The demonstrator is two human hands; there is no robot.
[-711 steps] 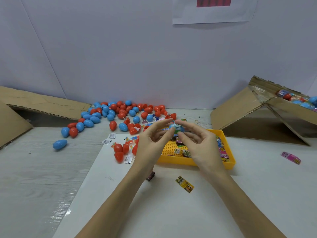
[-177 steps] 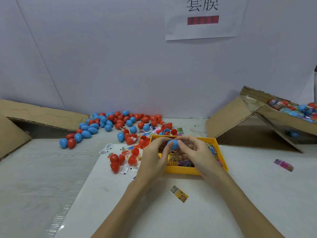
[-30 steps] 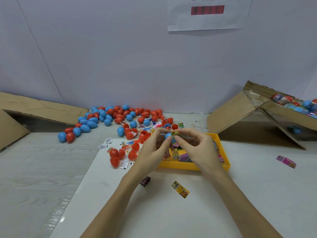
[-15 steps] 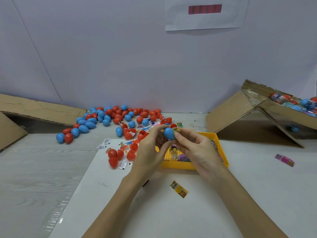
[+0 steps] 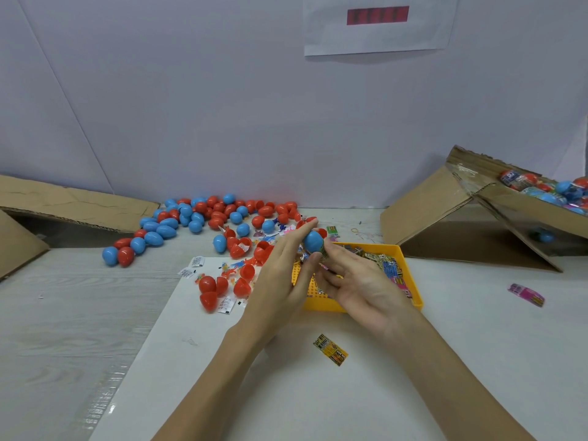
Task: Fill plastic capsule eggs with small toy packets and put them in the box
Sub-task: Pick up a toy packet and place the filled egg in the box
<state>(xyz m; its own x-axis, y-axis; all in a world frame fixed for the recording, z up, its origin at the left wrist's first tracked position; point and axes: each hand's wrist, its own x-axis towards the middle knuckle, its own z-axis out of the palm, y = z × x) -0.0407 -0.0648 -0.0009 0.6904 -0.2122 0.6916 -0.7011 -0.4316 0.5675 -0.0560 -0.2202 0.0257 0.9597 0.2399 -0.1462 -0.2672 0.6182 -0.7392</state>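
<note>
A blue capsule egg half [image 5: 313, 241] is held above the yellow tray [image 5: 410, 289], pinched between thumb and fingers of my left hand [image 5: 280, 275]. My right hand [image 5: 356, 281] meets it from the right and pinches a small toy packet [image 5: 325, 253] at the egg's lower edge. The tray holds several small toy packets [image 5: 388, 268]. A cardboard box [image 5: 525, 205] at the far right holds several red and blue eggs.
Loose red and blue eggs [image 5: 203, 218] lie scattered at the back left, with open red halves [image 5: 216, 288] and paper slips beside the tray. A yellow packet [image 5: 331, 349] lies near me, a pink packet [image 5: 526, 294] at right. A cardboard flap [image 5: 70, 202] stands at left.
Both hands stay together over the tray. The blue egg half has turned so its rounded side faces me, and my right hand now presses the packet at its lower edge.
</note>
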